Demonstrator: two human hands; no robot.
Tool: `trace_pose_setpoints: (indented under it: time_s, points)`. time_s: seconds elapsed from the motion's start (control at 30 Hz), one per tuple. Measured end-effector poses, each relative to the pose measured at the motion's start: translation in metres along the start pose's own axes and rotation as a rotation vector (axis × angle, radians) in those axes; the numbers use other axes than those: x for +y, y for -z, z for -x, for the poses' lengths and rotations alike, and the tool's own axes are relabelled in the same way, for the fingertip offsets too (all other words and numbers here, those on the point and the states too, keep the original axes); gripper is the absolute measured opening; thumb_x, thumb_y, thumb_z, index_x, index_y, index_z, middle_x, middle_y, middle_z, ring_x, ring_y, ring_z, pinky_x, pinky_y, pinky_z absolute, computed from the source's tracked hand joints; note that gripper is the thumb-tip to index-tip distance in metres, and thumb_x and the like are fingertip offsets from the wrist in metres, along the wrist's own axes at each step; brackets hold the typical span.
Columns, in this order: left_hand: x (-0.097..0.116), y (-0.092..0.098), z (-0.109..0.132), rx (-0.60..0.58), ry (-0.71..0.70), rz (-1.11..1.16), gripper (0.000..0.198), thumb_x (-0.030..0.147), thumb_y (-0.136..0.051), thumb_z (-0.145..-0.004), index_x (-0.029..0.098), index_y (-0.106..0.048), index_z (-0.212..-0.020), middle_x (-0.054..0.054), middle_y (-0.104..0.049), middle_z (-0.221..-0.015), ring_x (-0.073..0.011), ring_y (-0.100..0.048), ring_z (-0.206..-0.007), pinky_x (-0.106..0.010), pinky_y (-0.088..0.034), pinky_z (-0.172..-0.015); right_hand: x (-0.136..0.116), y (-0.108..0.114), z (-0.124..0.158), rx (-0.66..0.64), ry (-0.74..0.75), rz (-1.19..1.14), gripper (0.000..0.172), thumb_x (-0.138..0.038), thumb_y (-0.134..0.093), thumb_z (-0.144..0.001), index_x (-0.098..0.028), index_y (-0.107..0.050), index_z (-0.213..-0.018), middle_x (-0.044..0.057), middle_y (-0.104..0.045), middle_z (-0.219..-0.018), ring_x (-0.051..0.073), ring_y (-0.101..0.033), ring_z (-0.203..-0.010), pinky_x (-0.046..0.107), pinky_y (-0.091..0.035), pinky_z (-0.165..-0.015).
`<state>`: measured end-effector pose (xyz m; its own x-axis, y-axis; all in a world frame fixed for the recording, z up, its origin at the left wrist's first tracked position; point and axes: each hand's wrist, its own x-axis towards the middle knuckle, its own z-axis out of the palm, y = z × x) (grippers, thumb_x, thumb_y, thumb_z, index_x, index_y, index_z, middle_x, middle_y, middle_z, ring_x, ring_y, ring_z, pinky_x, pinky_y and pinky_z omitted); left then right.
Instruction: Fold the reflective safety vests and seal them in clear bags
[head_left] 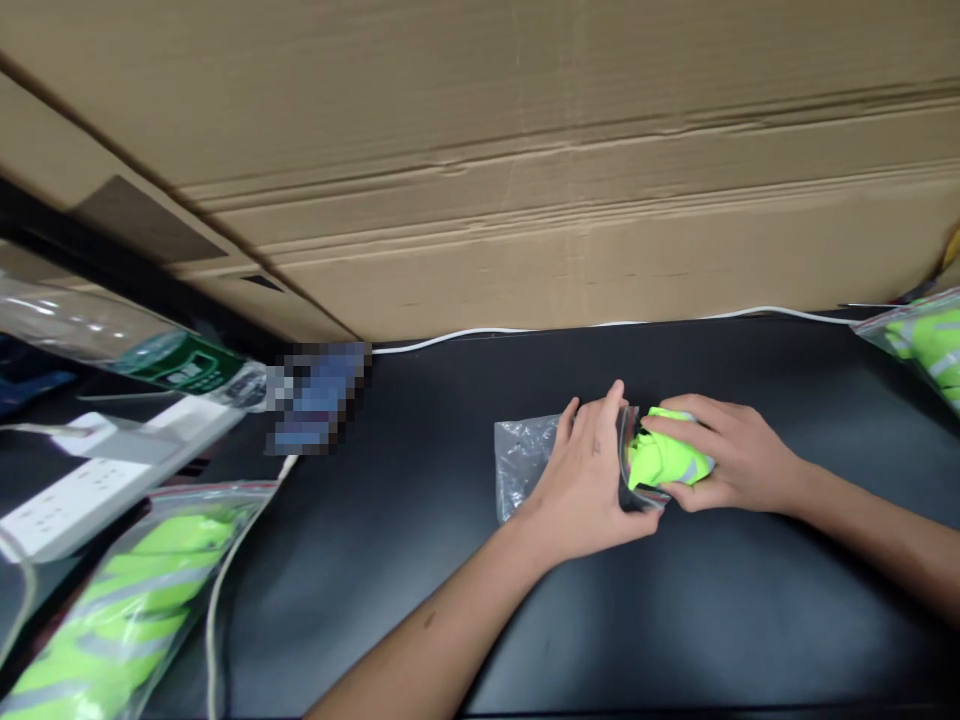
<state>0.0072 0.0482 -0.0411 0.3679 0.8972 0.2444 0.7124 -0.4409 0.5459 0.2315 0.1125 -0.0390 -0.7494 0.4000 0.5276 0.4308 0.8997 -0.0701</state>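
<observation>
Grip was narrow on both sides. Left hand (589, 480) pinched the mouth of a clear plastic zip bag (525, 462), while right hand (739, 455) closed around a wadded neon-yellow reflective garment (664, 458), which sat partly inside that mouth. Bag and garment lay right of centre on the black tabletop (390, 600). Further bagged neon garments (926, 345) lay at the far right corner, another (127, 610) at the left edge beside a white power strip (75, 500). A white cable (487, 335) ran along the far edge, below a cardboard carton (480, 170).
</observation>
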Motion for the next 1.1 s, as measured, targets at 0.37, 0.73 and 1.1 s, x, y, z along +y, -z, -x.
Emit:
trace_pose_setpoints:
  time_s: [0.37, 0.73, 1.1]
  points:
    - [-0.003, 0.008, 0.001, -0.003, -0.025, -0.004, 0.12, 0.035, -0.072, -0.068, 0.017, 0.007, -0.156, -0.019, -0.047, -0.14, -0.0387, -0.046, -0.135, -0.066, -0.021, -0.121, -0.003, 0.003, -0.001, -0.168, -0.115, -0.001, 0.05, -0.045, -0.058, -0.092, -0.016, -0.057, -0.133, 0.015, -0.069, -0.119, 0.028, -0.071, -0.099, 0.04, -0.06, -0.077]
    - [0.018, 0.002, -0.002, -0.007, 0.142, -0.098, 0.119, 0.034, -0.071, -0.063, 0.012, 0.001, -0.155, -0.021, -0.048, -0.138, -0.0423, -0.047, -0.131, -0.069, -0.023, -0.116, -0.009, 0.006, -0.008, -0.177, -0.199, -0.15, 0.05, -0.056, -0.064, -0.086, -0.02, -0.055, -0.119, 0.009, -0.075, -0.103, 0.024, -0.073, -0.084, 0.035, -0.057, -0.069]
    - [0.022, 0.005, -0.001, -0.061, 0.068, -0.082, 0.118, 0.028, -0.07, -0.062, 0.013, 0.002, -0.155, -0.019, -0.046, -0.132, -0.041, -0.048, -0.124, -0.065, -0.036, -0.109, -0.009, 0.006, -0.026, -0.331, 0.013, -0.258, 0.045, -0.056, -0.064, -0.09, -0.019, -0.066, -0.116, 0.007, -0.073, -0.113, 0.021, -0.071, -0.093, 0.032, -0.054, -0.074]
